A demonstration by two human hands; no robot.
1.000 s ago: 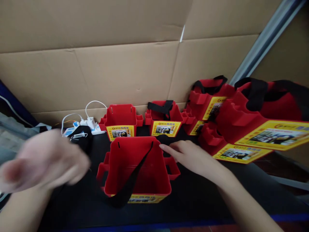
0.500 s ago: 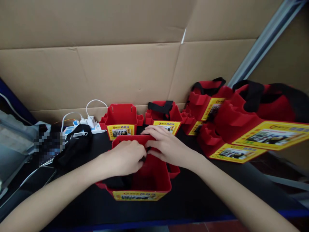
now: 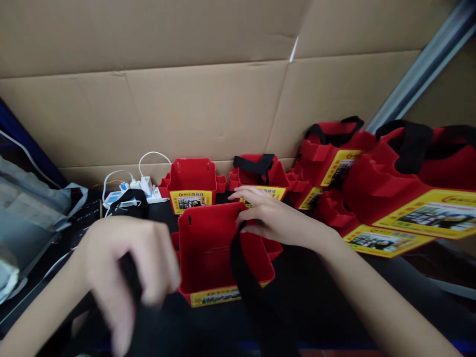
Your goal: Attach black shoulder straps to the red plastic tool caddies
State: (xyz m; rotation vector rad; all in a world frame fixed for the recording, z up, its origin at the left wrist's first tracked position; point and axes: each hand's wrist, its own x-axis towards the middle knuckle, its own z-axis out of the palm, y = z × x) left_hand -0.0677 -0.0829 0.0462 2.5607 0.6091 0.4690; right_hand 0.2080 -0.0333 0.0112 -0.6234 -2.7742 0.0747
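Flattened cardboard [image 3: 186, 99] walls off the back of a black desk [image 3: 320, 297]. At its middle stands an open red plastic bin [image 3: 219, 248], and every place here is told from it. The right hand [image 3: 275, 220] sits on its far right rim, fingers pinched on the end of a black strap [image 3: 245, 277]. The strap runs lengthwise from there across the bin's mouth and over the near wall. The left hand [image 3: 130, 263], blurred, is curled shut around black webbing left of the bin. More red bins [image 3: 191, 181] line up behind it.

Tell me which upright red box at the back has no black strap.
The left back box, beside the white chargers; its right neighbour carries a strap.
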